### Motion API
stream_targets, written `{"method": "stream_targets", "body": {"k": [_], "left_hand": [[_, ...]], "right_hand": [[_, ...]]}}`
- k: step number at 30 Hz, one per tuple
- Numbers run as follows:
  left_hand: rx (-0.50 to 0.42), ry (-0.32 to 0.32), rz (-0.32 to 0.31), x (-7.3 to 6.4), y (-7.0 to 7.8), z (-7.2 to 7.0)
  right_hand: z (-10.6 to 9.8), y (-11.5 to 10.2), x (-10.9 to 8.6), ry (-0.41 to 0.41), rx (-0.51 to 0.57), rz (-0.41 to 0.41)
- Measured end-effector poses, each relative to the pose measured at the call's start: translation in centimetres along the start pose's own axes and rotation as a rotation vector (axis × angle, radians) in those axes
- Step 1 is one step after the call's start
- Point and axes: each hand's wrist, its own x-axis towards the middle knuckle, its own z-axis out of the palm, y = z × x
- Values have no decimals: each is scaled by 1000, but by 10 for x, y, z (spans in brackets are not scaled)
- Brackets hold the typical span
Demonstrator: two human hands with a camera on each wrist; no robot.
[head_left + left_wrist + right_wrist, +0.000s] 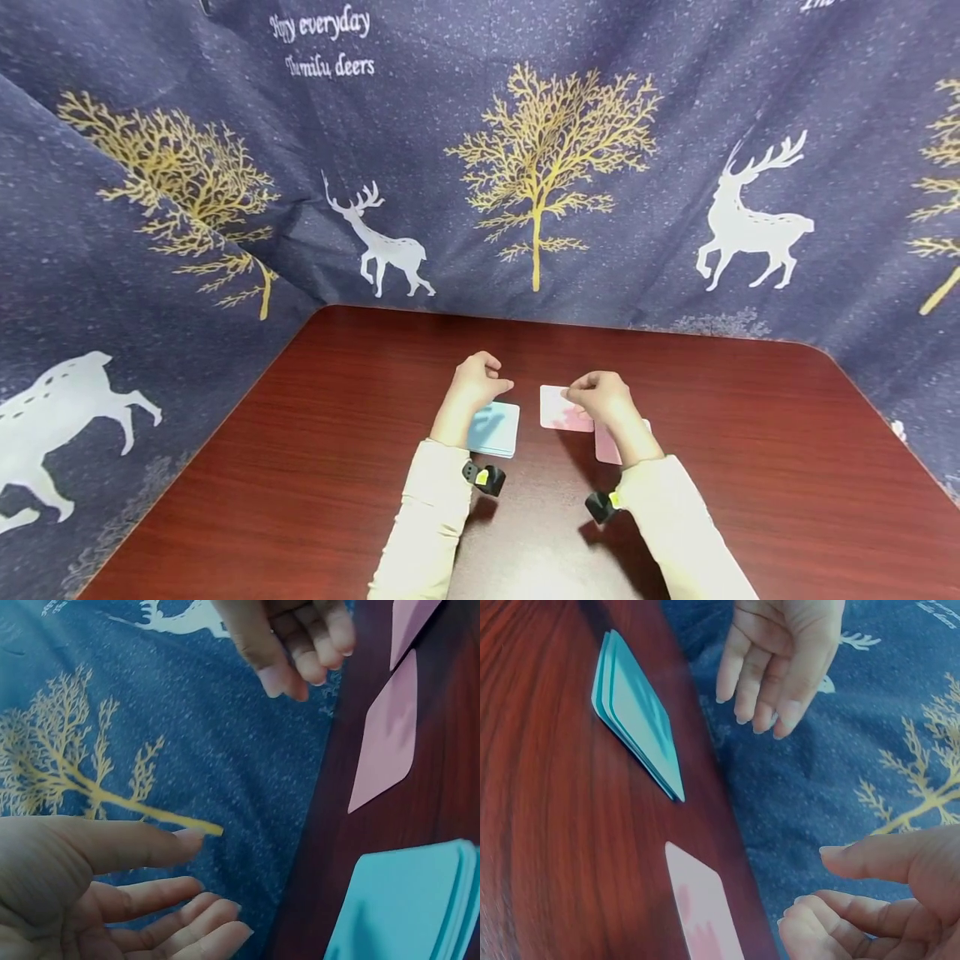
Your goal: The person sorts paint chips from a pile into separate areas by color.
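Above a small stack of light blue cards [495,429] hovers my left hand [474,383], fingers loosely bent and thumb apart from them. In the left wrist view nothing lies between its thumb and fingers [214,926]. My right hand [606,396] is raised over two pink cards. One pink card [558,410] lies to the left of it, the other pink card [607,446] is partly hidden under the wrist. In the right wrist view a gap shows between the right thumb [870,859] and the fingers, and they hold nothing.
The cards lie on a dark red wooden table [322,433]. A blue cloth [630,192] with deer and yellow trees hangs behind the table and along its left side. Each wrist carries a small black camera [489,480].
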Motion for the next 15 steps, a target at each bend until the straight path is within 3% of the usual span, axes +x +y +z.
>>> {"method": "stream_targets", "body": {"k": [6, 15], "left_hand": [[-39, 52, 12, 0, 3, 11], [-60, 42, 34, 1, 7, 27]], "right_hand": [[-7, 6, 1, -4, 27, 22], [-12, 16, 3, 37, 26, 42]]}}
